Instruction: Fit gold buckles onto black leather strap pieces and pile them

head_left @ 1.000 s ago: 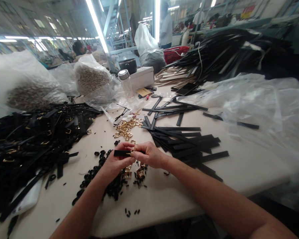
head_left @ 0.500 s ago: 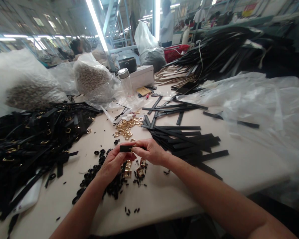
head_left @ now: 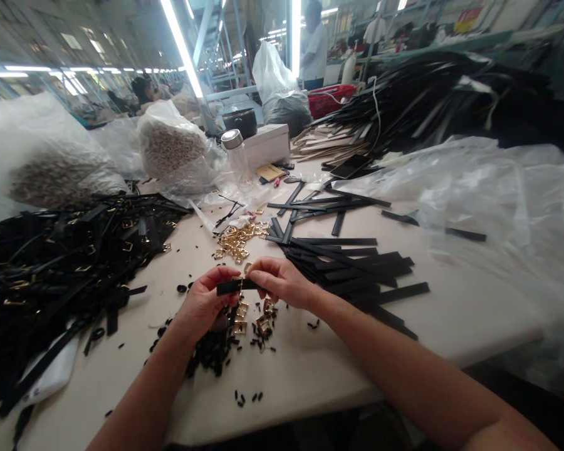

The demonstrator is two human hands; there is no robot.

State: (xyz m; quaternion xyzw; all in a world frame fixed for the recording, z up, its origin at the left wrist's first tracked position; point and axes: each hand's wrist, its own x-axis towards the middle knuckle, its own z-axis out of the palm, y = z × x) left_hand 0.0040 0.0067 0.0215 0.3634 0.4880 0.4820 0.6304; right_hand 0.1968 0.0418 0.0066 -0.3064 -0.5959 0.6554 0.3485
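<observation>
My left hand (head_left: 202,304) and my right hand (head_left: 282,282) meet above the table and pinch a short black strap (head_left: 232,286) between them, with a small gold buckle (head_left: 238,279) on it at the fingertips. Both hands are closed on the strap. Beneath them lie several loose gold buckles (head_left: 254,319) and a heap of small black loops (head_left: 214,354). A second cluster of gold buckles (head_left: 237,241) lies farther back. Flat black straps (head_left: 357,269) are stacked just right of my right hand.
A big pile of finished black straps with buckles (head_left: 61,263) fills the left side. Bags of metal parts (head_left: 169,150) stand behind, with a clear jar (head_left: 237,156) and a white box (head_left: 267,144). Clear plastic sheeting (head_left: 489,200) covers the right. People work in the background.
Both hands have stayed over the same spot, turning the strap slightly; the strap now sticks out farther to the left of my fingers.
</observation>
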